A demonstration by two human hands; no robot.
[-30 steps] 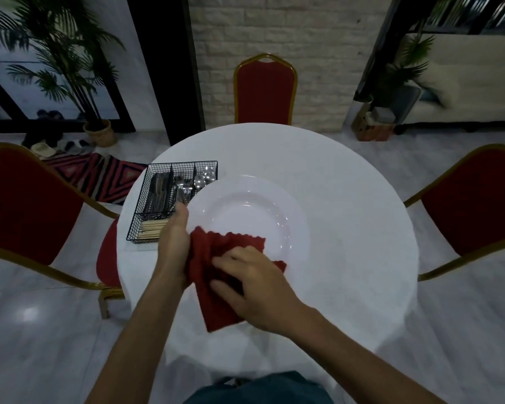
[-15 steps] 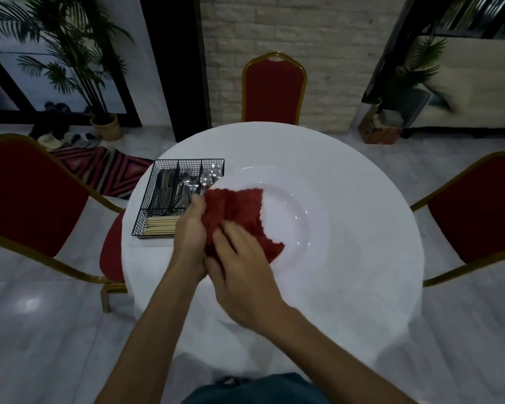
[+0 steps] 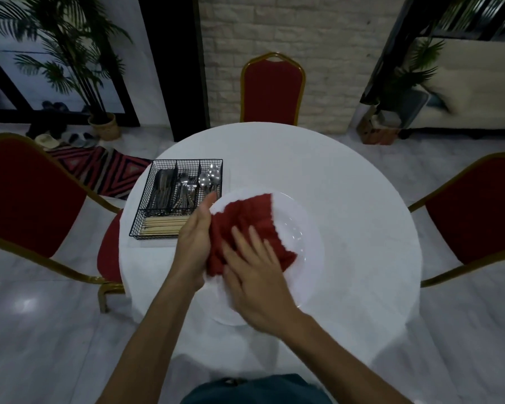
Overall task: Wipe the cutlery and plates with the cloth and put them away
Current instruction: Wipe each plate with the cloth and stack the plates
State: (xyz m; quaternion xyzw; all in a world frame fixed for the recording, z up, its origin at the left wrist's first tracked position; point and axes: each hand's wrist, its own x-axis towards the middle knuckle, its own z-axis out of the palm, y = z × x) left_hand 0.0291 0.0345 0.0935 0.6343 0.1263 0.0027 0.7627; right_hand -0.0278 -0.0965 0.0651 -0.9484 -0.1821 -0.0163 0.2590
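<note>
I am pinching the plate (image 3: pixel 309 258) by its left rim with the left grip (image 3: pixel 194 243), over the surface (image 3: pixel 347 176) beside the cutlery basket (image 3: pixel 146 217). The right grip (image 3: pixel 254 275), fingers flat, is pressing the cloth (image 3: pixel 251 220) on it. Sweeping firmly toward the uncovered right side seems best.

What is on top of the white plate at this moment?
A red cloth lies on its left half, pressed flat by the right hand; the left hand holds the rim. The plate surface beneath is hidden.
</note>
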